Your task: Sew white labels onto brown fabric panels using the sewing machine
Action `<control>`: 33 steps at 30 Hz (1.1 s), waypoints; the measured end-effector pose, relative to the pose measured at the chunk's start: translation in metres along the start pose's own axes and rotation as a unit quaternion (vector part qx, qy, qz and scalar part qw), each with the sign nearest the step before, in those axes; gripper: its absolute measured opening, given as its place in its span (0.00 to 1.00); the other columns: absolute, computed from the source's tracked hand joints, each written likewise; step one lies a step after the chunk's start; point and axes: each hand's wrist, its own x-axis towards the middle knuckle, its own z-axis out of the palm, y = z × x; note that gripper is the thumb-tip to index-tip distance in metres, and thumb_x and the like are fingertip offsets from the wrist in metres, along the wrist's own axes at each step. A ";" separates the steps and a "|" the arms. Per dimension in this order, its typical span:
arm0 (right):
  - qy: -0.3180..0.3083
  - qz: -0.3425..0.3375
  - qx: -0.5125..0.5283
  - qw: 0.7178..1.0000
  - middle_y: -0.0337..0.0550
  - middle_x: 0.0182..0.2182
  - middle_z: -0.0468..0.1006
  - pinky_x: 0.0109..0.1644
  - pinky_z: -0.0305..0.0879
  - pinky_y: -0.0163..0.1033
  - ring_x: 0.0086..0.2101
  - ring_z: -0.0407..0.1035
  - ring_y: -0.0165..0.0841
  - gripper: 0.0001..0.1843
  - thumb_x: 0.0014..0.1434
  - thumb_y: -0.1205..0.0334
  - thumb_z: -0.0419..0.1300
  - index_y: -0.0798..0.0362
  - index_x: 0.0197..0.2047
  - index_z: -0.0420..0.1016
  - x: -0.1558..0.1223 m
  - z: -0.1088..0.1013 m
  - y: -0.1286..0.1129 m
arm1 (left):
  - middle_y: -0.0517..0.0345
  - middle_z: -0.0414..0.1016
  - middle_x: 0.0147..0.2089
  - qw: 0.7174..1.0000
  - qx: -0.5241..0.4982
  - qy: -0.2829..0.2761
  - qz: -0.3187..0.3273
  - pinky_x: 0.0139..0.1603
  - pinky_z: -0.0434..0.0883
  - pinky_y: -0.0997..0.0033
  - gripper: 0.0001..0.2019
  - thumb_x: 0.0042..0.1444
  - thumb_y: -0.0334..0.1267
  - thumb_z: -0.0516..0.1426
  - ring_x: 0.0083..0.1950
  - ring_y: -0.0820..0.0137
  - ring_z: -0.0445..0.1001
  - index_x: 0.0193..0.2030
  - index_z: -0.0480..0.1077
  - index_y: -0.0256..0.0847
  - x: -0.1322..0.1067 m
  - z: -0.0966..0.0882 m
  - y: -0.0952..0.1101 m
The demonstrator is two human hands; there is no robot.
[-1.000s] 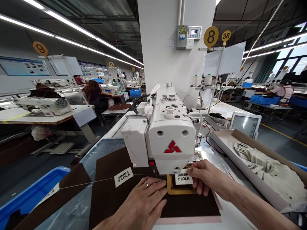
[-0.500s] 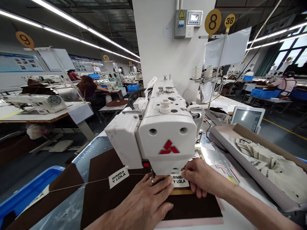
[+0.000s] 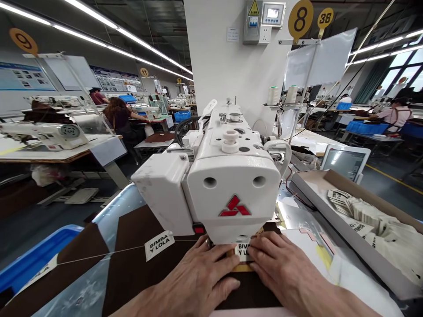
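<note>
**Both hands flat on brown panel, label under sewing head**

We are seeing the left hand [image 3: 194, 281] lying flat on the dark brown panel [image 3: 132, 259], with the left fingers [image 3: 220, 257] slightly apart and a ring [image 3: 207, 242] on one of them. Their tips are just beside the white label [image 3: 243, 252]. The right hand [image 3: 284, 268] is pressing down from the other side, with the right fingers [image 3: 264, 252] close together and resting on the label's right end. We cannot tell whether its thumb is pinching, since the hand is hiding it.

The label is sitting between the hands, right under the front of the sewing machine head [image 3: 231, 189]. Its long axis is running left to right across the table, and its print is facing us. The head is covering its top edge and the fingers its right end, so we are reading only "BIMB" and "Y L". A gold strip [image 3: 241, 267] is showing just below it, mostly hidden.

Left of the hands, a second label [image 3: 159, 245] is lying tilted on the panel. A thin thread [image 3: 99, 254] is running from it to a third label [image 3: 42, 270], which is hard to read, beside a blue plastic bin [image 3: 33, 251]. On the right, a cardboard tray [image 3: 346, 220] is holding loose labels [image 3: 373, 222].
</note>
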 end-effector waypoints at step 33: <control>-0.040 -0.083 -0.062 0.994 0.45 0.58 0.81 0.47 0.70 0.50 0.45 0.72 0.44 0.33 0.72 0.36 0.56 0.54 0.64 0.73 0.010 -0.001 0.005 | 0.50 0.79 0.62 0.997 0.069 0.037 0.010 0.70 0.70 0.45 0.29 0.55 0.34 0.71 0.61 0.50 0.78 0.64 0.71 0.40 0.002 0.000 0.008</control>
